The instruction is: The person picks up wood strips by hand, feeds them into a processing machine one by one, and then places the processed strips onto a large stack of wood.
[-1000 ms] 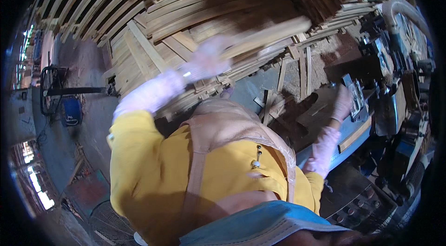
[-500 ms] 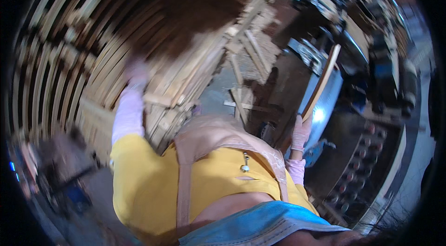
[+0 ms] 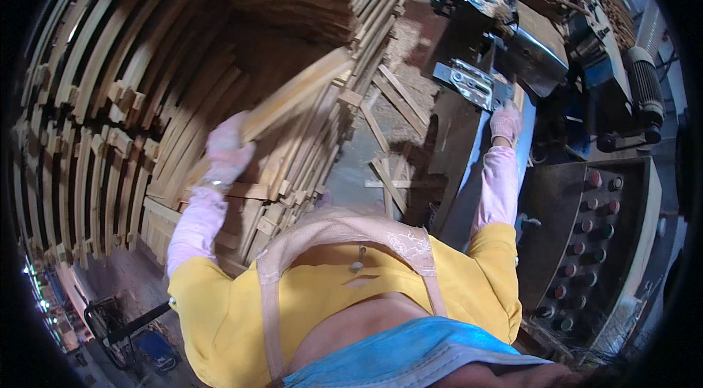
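My left hand (image 3: 231,145), in a pale glove, is closed around the near end of a wooden strip (image 3: 300,91). That strip slants up and away to the right over stacked wood (image 3: 282,157). On the right, my gloved right hand (image 3: 505,123) is at a curved wooden strip (image 3: 520,102) on the machine's metal table (image 3: 469,187). Its fingers are bent against the strip, though their tips are partly hidden. Just beyond the hand sits a metal guide plate (image 3: 469,84) of the woodworking machine.
Tall stacks of curved wooden strips (image 3: 88,58) stand at the left and far left. Loose offcuts (image 3: 399,95) and sawdust lie on the floor between the stacks and the machine. A control panel (image 3: 578,241) with several round buttons is at the near right, with a ribbed motor (image 3: 644,84) beyond.
My right hand has moved forward with the curved strip, which now lies at the machine's guide. My left hand, blurred over the stack before, now holds a strip with its far end raised.
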`<state>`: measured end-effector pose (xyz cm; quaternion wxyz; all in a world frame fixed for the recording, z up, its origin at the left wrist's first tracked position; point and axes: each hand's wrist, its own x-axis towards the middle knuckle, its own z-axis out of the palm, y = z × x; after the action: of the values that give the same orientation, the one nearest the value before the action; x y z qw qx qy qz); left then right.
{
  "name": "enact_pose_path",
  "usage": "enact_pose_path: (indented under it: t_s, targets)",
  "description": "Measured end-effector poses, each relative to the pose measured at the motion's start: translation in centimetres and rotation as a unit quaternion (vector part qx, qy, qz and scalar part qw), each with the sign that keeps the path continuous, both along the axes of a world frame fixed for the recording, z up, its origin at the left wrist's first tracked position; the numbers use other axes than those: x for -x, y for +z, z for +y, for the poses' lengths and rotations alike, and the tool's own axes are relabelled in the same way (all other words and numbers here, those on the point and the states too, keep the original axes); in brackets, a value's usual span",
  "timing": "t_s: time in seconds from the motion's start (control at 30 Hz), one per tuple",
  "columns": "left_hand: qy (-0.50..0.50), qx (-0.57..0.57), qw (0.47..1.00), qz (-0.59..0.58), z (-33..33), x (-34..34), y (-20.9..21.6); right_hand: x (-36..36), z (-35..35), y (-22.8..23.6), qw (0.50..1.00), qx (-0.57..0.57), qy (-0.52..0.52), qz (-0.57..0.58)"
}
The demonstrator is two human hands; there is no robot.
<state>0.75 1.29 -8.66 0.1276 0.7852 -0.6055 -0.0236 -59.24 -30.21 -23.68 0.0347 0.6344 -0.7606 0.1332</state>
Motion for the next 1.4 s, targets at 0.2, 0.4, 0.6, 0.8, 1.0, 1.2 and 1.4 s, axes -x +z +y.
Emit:
enact_pose_path:
  t_s: [0.2, 0.4, 0.6, 0.8, 1.0, 1.2, 1.4]
  targets:
    - [-0.115, 0.179, 0.860, 0.463, -11.0, 14.7, -3.6, -21.7, 18.1, 4.0, 0.790, -0.100, 0.413, -0.441]
    - [-0.165, -0.130, 0.702, 0.681, -15.3, 29.8, -5.1, -16.3, 27.7, 6.6, 0.875, 0.052, 0.144, -0.459]
    - [-0.276, -0.193, 0.800, 0.496, -11.0, 27.7, -6.6, -5.8, 41.4, 3.4, 0.973, -0.095, -0.168, -0.130]
    - [-0.143, -0.124, 0.868, 0.459, -8.7, 16.6, -16.3, -2.3, 32.3, 2.0, 0.989, 0.005, -0.145, -0.004]
    - [-0.095, -0.015, 0.958, 0.271, -10.9, 10.7, -12.5, 1.6, 14.9, 0.3, 0.977, 0.124, -0.160, -0.061]
    - [0.179, -0.194, 0.961, -0.077, -8.2, -6.9, -15.5, -2.1, 16.7, 2.2, 0.974, 0.007, -0.205, -0.099]
    - [0.203, -0.115, 0.937, -0.261, 4.0, -22.6, -17.3, -2.9, 35.6, 1.9, 0.982, -0.059, -0.154, -0.093]
